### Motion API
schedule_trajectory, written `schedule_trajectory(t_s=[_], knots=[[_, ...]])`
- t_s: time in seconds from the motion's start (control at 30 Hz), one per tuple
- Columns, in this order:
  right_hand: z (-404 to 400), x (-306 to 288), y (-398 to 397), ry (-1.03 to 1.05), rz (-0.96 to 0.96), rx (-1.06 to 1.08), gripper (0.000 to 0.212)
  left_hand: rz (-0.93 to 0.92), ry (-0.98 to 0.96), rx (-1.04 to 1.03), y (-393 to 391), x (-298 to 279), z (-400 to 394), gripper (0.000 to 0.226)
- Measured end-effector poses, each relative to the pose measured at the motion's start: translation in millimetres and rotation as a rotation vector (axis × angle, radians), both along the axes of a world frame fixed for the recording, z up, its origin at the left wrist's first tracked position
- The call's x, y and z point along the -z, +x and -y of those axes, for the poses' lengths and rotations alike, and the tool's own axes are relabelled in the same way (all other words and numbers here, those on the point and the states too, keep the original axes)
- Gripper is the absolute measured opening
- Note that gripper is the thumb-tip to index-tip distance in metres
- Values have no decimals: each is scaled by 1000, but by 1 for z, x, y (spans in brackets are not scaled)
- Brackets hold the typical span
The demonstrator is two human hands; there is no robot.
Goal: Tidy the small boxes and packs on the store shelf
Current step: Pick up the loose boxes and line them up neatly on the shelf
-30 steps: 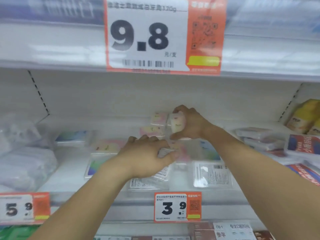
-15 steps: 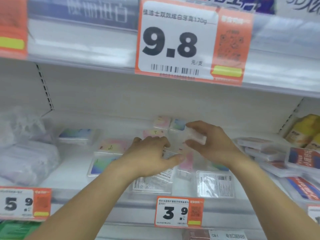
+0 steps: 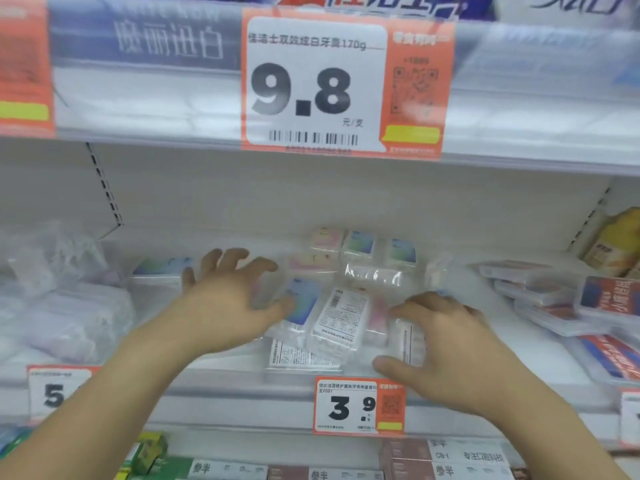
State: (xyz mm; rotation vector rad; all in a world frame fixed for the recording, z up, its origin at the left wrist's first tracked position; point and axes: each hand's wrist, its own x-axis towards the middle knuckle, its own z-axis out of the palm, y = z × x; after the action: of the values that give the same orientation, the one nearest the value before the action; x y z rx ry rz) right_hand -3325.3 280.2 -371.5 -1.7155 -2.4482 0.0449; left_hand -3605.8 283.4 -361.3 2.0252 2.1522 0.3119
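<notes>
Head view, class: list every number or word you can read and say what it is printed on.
"9.8": large orange-and-white price tag on the upper shelf edge.
"170g": end of that tag's top line.
"3.9": small orange-and-white price tag on the lower shelf edge.
"5": partly hidden white price tag at left.
Labels on the clear plastic packs: too small to read.

We are looking into a white metal store shelf [image 3: 346,209], its pale back panel catching even, cool light. A slotted upright [image 3: 104,192] is running down the left side and another [image 3: 588,216] is showing at the right. Above, an orange and white price tag [image 3: 346,84] is hanging on the upper shelf edge; below, a smaller price tag [image 3: 358,405] is sitting on the front rail.
</notes>
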Motion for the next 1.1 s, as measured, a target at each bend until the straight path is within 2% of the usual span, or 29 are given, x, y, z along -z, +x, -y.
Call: schedule_trajectory(t_s=[0.1,0.2,0.27,0.37,0.47,0.53,0.63,0.73,0.83,0.93,1.0,1.1], knots=[[-4,9,7,-25,-27,0,60,112,-145,-46,-9,27,17,104],[-8,11,6,3,-77,-12,66,114,-65,-107,12,36,23,83],[-7,8,6,-9,-181,-12,74,76,-15,-120,28,35,24,69],[-5,1,3,41,-391,-97,69,77,33,-81,39,37,26,67],[1,-1,-12,-28,-503,-202,70,120,63,-17,35,36,29,70],[5,7,-26,-25,-373,-193,68,147,114,1,21,32,31,72],[6,16,-36,49,-124,-158,69,149,237,-9,-8,27,37,59],[9,0,-49,48,-202,-162,68,138,408,-83,-40,17,44,47],[3,-19,-100,99,-351,-306,57,64,472,-189,-72,13,52,41],[-26,-26,-189,-19,-260,-460,52,-27,499,-285,-97,19,62,41],[-55,-21,-248,-148,-160,-459,51,-27,505,-291,-110,26,70,41],[-89,-2,-303,-299,-131,-428,68,-20,472,-250,-125,40,78,42]])
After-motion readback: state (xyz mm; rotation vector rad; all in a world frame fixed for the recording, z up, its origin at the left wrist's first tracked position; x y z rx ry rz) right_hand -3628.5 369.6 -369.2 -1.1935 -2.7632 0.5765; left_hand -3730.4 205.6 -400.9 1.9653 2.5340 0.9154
